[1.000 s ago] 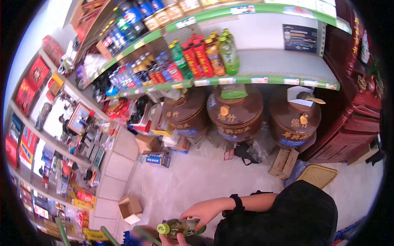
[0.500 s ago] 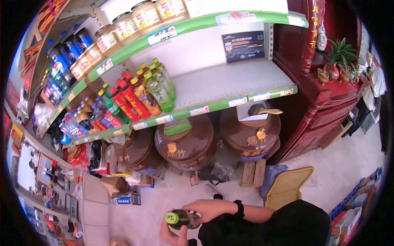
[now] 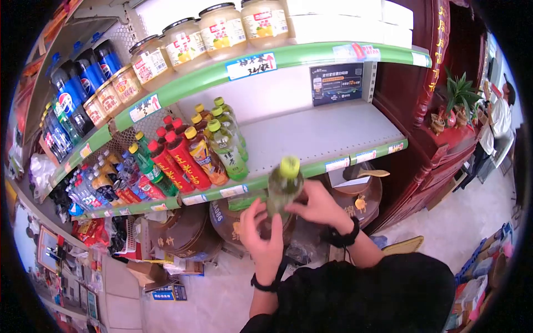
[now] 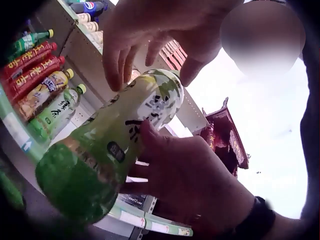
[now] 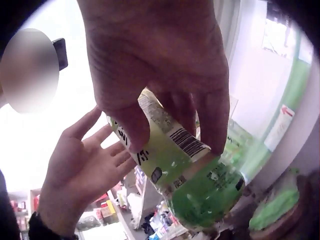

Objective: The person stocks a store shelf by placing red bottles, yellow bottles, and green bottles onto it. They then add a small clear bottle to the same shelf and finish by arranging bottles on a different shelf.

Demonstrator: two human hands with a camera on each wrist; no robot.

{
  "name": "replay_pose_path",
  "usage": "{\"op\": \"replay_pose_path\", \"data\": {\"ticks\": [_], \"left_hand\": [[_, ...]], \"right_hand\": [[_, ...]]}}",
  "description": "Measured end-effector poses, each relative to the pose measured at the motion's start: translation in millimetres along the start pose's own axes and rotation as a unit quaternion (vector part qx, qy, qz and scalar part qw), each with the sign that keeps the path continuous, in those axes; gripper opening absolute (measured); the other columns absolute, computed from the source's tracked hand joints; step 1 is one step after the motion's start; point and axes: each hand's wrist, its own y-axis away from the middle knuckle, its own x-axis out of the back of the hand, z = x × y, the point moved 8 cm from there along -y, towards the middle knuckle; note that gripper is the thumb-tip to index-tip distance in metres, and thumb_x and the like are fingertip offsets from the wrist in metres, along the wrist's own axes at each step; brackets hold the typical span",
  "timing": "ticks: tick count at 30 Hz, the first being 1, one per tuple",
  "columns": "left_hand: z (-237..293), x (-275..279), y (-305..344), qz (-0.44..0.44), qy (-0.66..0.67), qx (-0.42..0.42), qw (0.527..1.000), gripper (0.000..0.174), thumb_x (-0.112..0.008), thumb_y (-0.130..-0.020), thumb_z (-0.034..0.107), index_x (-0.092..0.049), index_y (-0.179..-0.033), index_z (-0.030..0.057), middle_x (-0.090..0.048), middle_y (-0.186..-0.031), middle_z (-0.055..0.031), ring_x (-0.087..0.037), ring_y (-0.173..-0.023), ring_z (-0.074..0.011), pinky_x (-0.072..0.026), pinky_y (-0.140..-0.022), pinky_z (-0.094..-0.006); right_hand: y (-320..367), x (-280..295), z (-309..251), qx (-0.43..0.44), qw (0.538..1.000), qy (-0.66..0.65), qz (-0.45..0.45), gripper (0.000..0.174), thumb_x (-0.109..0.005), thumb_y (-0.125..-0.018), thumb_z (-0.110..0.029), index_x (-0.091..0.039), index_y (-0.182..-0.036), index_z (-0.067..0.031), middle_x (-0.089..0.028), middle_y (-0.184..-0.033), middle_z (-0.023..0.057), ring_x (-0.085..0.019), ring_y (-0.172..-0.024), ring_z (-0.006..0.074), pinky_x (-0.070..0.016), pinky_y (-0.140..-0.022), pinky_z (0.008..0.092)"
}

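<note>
My right hand grips a green tea bottle round its side, thumb across the label. The bottle has a yellow-green cap and stands nearly upright in front of the lower shelf's edge in the head view. Dark characters show on its label in the left wrist view. Close beside it is my left hand, its fingers spread and the palm facing the bottle. In the right wrist view that left hand stands off the bottle. Similar green tea bottles end the row on the shelf.
Red drink bottles and other drinks line the lower shelf on its left side. Jars fill the shelf above. Brown liquor jars sit beneath, and a dark red cabinet stands at the right.
The bottle has risen from low by my body to the shelf's front edge. My left hand has come off it, while the right hand keeps hold. The view has turned toward the shelf.
</note>
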Motion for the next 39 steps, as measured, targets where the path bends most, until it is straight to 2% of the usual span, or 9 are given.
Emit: {"op": "replay_pose_path", "data": {"ticks": [2,3,7,11,14,22,27,33,39], "left_hand": [[-31,-21,-27,-0.034,-0.014,-0.006,0.999,0.046,-0.072,-0.085,0.009,-0.059,-0.129,-0.0002,-0.061,-0.12,-0.0196,-0.062,-0.107,-0.0322,-0.0499,-0.094,-0.0381],[-43,-34,-43,-0.059,-0.049,-0.029,0.997,0.044,-0.07,-0.086,0.01,-0.06,-0.127,0.0001,-0.061,-0.12,-0.0205,-0.062,-0.107,-0.0342,-0.0501,-0.094,-0.0387],[-74,-66,-80,-0.087,-0.142,-0.124,0.978,0.044,-0.065,-0.089,0.012,-0.057,-0.13,-0.0008,-0.056,-0.128,-0.0252,-0.059,-0.113,-0.041,-0.0495,-0.097,-0.0415],[-104,-83,-97,-0.109,-0.209,-0.111,0.965,0.045,-0.064,-0.089,0.017,-0.058,-0.129,-0.003,-0.05,-0.137,-0.0315,-0.053,-0.121,-0.0469,-0.0462,-0.101,-0.0486],[-113,-90,-99,-0.084,-0.257,-0.169,0.948,0.047,-0.066,-0.088,0.02,-0.059,-0.129,-0.0028,-0.048,-0.137,-0.0336,-0.053,-0.123,-0.0469,-0.0456,-0.102,-0.0496],[-127,-91,-108,-0.101,-0.317,-0.166,0.928,0.043,-0.063,-0.092,0.02,-0.06,-0.129,-0.001,-0.045,-0.139,-0.0358,-0.046,-0.128,-0.0508,-0.0379,-0.107,-0.0555],[-126,-86,-109,-0.103,-0.32,-0.157,0.929,0.041,-0.063,-0.093,0.022,-0.061,-0.127,0.0001,-0.046,-0.138,-0.0344,-0.046,-0.127,-0.0506,-0.0384,-0.107,-0.0552],[-84,-21,-35,-0.091,-0.26,-0.152,0.949,0.034,-0.066,-0.09,0.02,-0.065,-0.119,0.0024,-0.055,-0.132,-0.0262,-0.054,-0.121,-0.0441,-0.0448,-0.103,-0.0484],[-138,109,151,-0.042,-0.332,0.1,0.937,0.026,-0.066,-0.086,0.016,-0.069,-0.11,0.0049,-0.068,-0.103,-0.0151,-0.065,-0.096,-0.0367,-0.0528,-0.085,-0.0446]], "right_hand": [[-33,11,18,-0.065,0.996,-0.005,0.063,0.045,-0.079,-0.079,-0.011,-0.061,-0.118,0.0034,-0.071,-0.109,0.0208,-0.07,-0.101,0.0284,-0.0557,-0.084,0.0402],[-54,16,21,-0.015,0.996,0.012,0.082,0.047,-0.079,-0.08,-0.011,-0.059,-0.119,0.0057,-0.07,-0.11,0.021,-0.07,-0.101,0.0285,-0.0574,-0.082,0.0387],[-121,18,60,-0.027,0.995,0.02,0.093,0.047,-0.078,-0.08,-0.011,-0.059,-0.119,0.0073,-0.07,-0.112,0.0216,-0.07,-0.103,0.0291,-0.0562,-0.088,0.0391],[-170,8,104,0.01,0.996,0.053,0.067,0.048,-0.077,-0.08,-0.01,-0.059,-0.121,0.0066,-0.07,-0.112,0.0204,-0.069,-0.105,0.029,-0.0541,-0.093,0.0398],[-188,-2,122,-0.01,0.998,0.037,0.042,0.048,-0.076,-0.081,-0.01,-0.059,-0.122,0.0064,-0.07,-0.112,0.02,-0.069,-0.106,0.0292,-0.0534,-0.094,0.0394],[-208,-21,132,-0.037,0.998,0.05,0.021,0.051,-0.074,-0.083,-0.012,-0.055,-0.128,0.0052,-0.069,-0.114,0.021,-0.068,-0.106,0.0288,-0.0529,-0.094,0.0394],[-210,-26,146,-0.089,0.996,0.008,0.013,0.066,-0.072,-0.085,-0.014,-0.043,-0.142,0.0013,-0.061,-0.13,0.0233,-0.063,-0.117,0.0334,-0.0506,-0.098,0.0415],[-168,-6,130,-0.048,0.991,0.063,0.11,0.074,-0.073,-0.085,-0.013,-0.037,-0.149,-0.0036,-0.055,-0.139,0.0249,-0.055,-0.127,0.0378,-0.0499,-0.1,0.0423],[-82,2,74,-0.027,0.995,0.002,0.101,0.059,-0.069,-0.088,-0.006,-0.047,-0.142,-0.0046,-0.06,-0.132,0.0194,-0.059,-0.121,0.0288,-0.0505,-0.099,0.0397]]}}
